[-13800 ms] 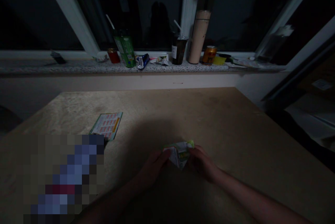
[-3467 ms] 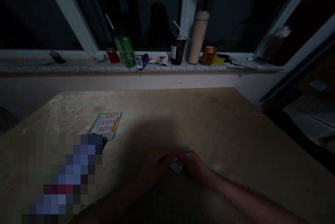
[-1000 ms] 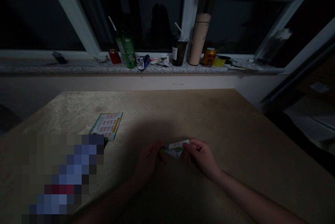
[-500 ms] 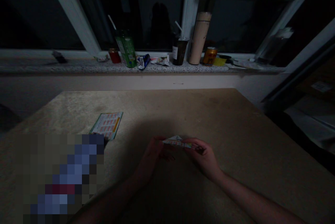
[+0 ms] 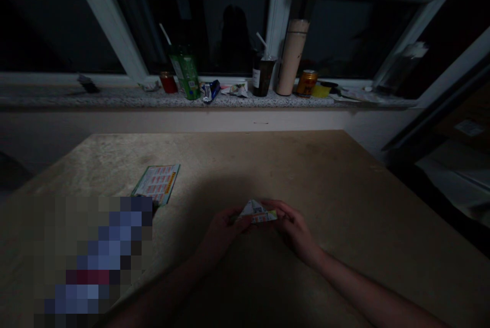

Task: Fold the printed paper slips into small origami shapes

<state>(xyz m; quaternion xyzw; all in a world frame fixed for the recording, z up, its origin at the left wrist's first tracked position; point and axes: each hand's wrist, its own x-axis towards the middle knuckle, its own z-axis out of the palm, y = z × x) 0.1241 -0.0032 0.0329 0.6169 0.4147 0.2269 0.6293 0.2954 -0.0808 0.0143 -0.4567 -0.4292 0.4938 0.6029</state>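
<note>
A small piece of printed paper (image 5: 255,210), folded to a triangular peak with a printed band along its lower edge, is held between my two hands over the table. My left hand (image 5: 225,226) grips its left end, thumb across the front. At the right end, my right hand (image 5: 293,223) pinches the paper between thumb and fingers. Some fingertips behind the paper are hidden, and the light is dim. Farther left on the table lies a flat printed sheet (image 5: 158,182) with red and green print, apart from both hands.
A pixelated blue patch (image 5: 111,246) covers the table's left front. Along the windowsill (image 5: 229,100) stand a green drink container (image 5: 187,75), a dark cup with a straw (image 5: 262,76), a pink flask (image 5: 293,57), an orange can (image 5: 307,84) and crumpled wrappers (image 5: 210,91).
The folded paper has tilted, so its triangular face now shows more fully toward me. My left thumb has come across its front, and my right fingers have shifted slightly.
</note>
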